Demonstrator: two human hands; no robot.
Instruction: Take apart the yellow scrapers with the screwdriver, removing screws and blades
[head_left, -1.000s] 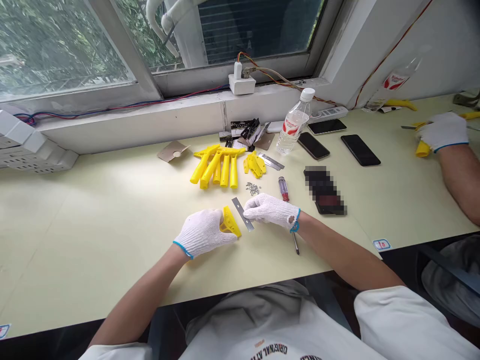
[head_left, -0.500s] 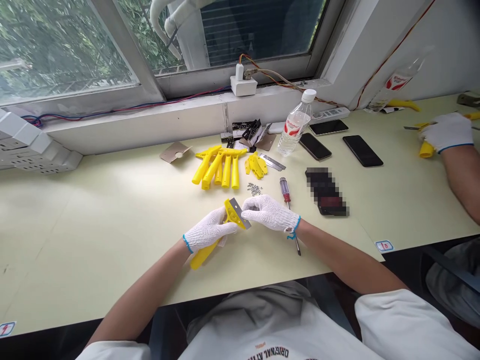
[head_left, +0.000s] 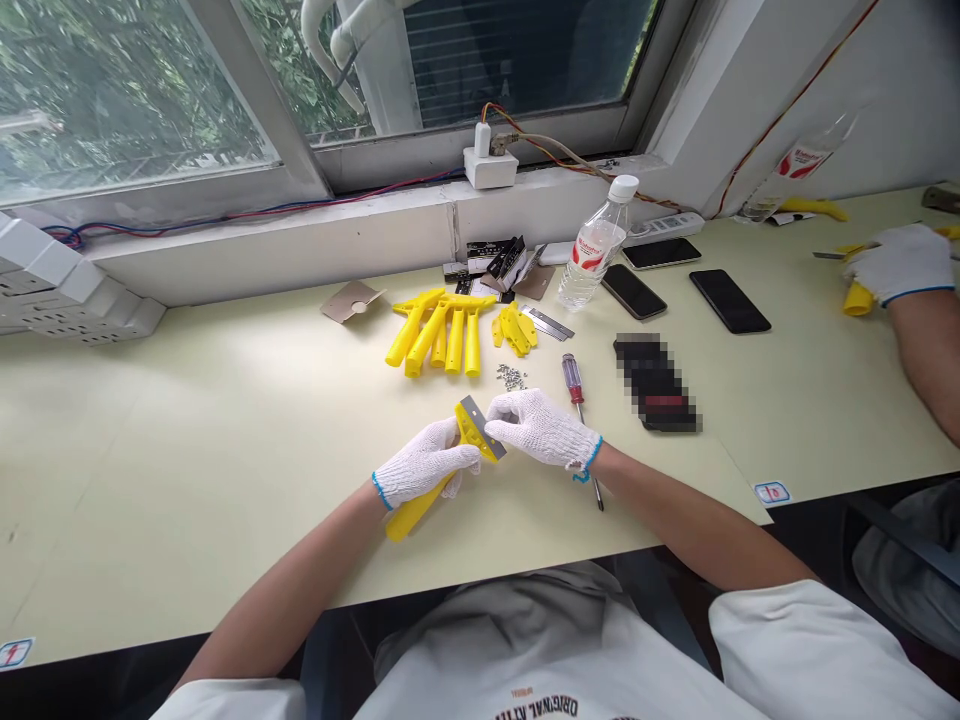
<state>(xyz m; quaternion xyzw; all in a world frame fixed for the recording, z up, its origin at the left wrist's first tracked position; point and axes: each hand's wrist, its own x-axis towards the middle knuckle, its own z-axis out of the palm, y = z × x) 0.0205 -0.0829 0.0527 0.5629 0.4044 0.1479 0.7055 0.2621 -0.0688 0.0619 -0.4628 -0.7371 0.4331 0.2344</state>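
A yellow scraper handle (head_left: 411,513) lies slantwise in my gloved left hand (head_left: 424,465), its wide head pointing up and right. Against that head sits a flat grey metal blade (head_left: 482,428). My gloved right hand (head_left: 536,428) pinches at the blade's right side; whether anything small is between its fingertips is hidden. Just beyond my hands is a small pile of screws (head_left: 511,377). Several yellow handles (head_left: 442,335) lie farther back, beside small yellow plates (head_left: 515,328) and loose blades (head_left: 550,323). A screwdriver (head_left: 574,385) rests partly beneath my right wrist.
Black blade packets (head_left: 502,262) and a water bottle (head_left: 595,245) stand near the sill. Phones (head_left: 729,301) lie to the right, with a blurred dark object (head_left: 656,385) nearer. Another person's gloved hand (head_left: 904,262) holds a yellow handle at far right. Brown cardboard (head_left: 352,300) lies back left.
The view has shifted slightly. Both hands stay together at the scraper head, and my left fingers have shifted a little around the handle.
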